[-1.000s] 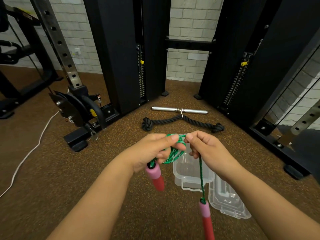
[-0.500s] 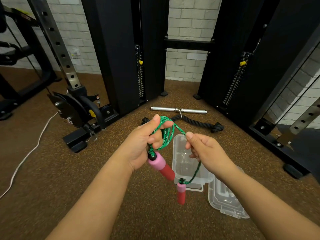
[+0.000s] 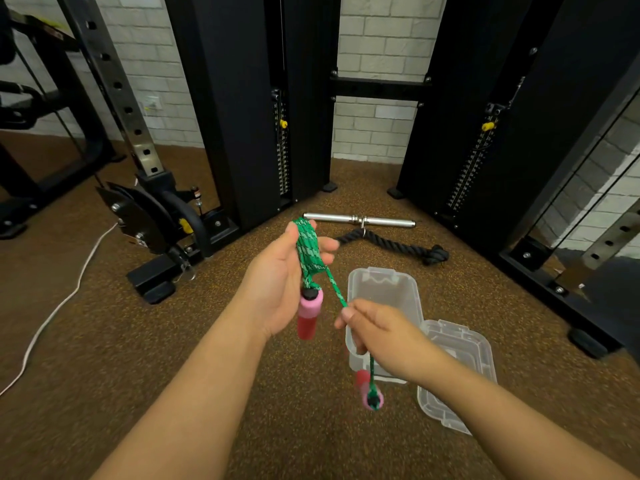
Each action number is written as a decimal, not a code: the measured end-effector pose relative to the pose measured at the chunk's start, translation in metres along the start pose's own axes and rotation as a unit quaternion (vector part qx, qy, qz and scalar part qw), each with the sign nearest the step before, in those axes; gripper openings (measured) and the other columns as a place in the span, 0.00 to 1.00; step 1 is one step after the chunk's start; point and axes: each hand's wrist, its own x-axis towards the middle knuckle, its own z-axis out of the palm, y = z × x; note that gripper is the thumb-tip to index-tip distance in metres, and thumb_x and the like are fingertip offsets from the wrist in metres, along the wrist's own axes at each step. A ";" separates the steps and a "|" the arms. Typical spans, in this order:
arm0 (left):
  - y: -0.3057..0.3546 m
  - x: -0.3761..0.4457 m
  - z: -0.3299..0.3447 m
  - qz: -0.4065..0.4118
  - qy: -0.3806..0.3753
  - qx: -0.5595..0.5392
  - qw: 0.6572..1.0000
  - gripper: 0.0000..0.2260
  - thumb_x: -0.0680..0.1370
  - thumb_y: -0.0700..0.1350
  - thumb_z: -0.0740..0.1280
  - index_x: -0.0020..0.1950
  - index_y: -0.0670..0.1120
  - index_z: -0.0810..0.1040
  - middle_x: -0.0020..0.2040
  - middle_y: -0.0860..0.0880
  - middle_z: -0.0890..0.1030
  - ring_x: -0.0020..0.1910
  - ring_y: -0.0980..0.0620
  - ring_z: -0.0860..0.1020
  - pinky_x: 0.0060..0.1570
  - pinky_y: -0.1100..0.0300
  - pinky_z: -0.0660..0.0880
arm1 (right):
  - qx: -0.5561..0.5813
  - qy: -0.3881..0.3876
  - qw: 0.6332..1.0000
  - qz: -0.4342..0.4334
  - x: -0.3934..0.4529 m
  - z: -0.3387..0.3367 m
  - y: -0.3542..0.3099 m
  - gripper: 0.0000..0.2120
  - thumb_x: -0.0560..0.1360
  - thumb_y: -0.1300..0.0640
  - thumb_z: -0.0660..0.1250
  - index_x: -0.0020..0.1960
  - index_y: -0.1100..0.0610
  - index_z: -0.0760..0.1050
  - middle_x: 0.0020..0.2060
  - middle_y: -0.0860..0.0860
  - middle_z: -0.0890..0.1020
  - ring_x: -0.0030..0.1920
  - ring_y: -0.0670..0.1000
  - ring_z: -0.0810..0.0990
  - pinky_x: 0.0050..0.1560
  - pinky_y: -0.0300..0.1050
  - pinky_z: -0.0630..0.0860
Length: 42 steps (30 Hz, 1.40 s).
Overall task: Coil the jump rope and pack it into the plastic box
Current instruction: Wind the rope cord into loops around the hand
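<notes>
The left hand point(image 3: 280, 278) grips the coiled green jump rope point(image 3: 308, 252), one pink handle point(image 3: 309, 315) hanging below; the right hand point(image 3: 381, 329) pinches the loose strand above the open plastic box point(image 3: 382, 289) on the floor

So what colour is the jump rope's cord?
Green with a lighter green fleck, clearest in the head view on the coil held by the left hand.

No text, label, brand or number can be read anywhere; the small white plate point(image 3: 152, 102) on the brick wall, left of the black weight-stack column point(image 3: 239, 109), bears marks too small and blurred to make out
</notes>
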 end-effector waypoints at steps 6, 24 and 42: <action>-0.015 -0.005 -0.003 -0.027 0.023 0.394 0.919 0.28 0.78 0.66 0.43 0.49 0.59 0.82 0.55 0.50 0.77 0.57 0.52 0.73 0.48 0.55 0.73 | -0.022 -0.098 0.994 -0.041 -0.008 -0.011 -0.017 0.09 0.79 0.54 0.59 0.54 0.50 0.77 0.33 0.45 0.77 0.36 0.44 0.77 0.40 0.44 0.76; -0.007 -0.008 0.003 -0.109 -0.172 0.142 0.969 0.20 0.75 0.55 0.60 0.47 0.41 0.83 0.23 0.52 0.64 0.25 0.55 0.63 0.34 0.61 0.64 | 0.118 0.132 0.983 -0.043 0.004 -0.035 -0.016 0.10 0.79 0.53 0.60 0.48 0.51 0.80 0.23 0.41 0.73 0.26 0.38 0.71 0.27 0.30 0.69; -0.004 0.001 0.000 -0.100 -0.053 -0.131 0.985 0.19 0.79 0.54 0.59 0.48 0.41 0.82 0.23 0.54 0.66 0.27 0.56 0.63 0.32 0.64 0.63 | 0.116 0.034 0.993 -0.004 0.002 -0.016 -0.016 0.13 0.80 0.57 0.57 0.45 0.46 0.78 0.32 0.48 0.75 0.32 0.44 0.73 0.29 0.33 0.69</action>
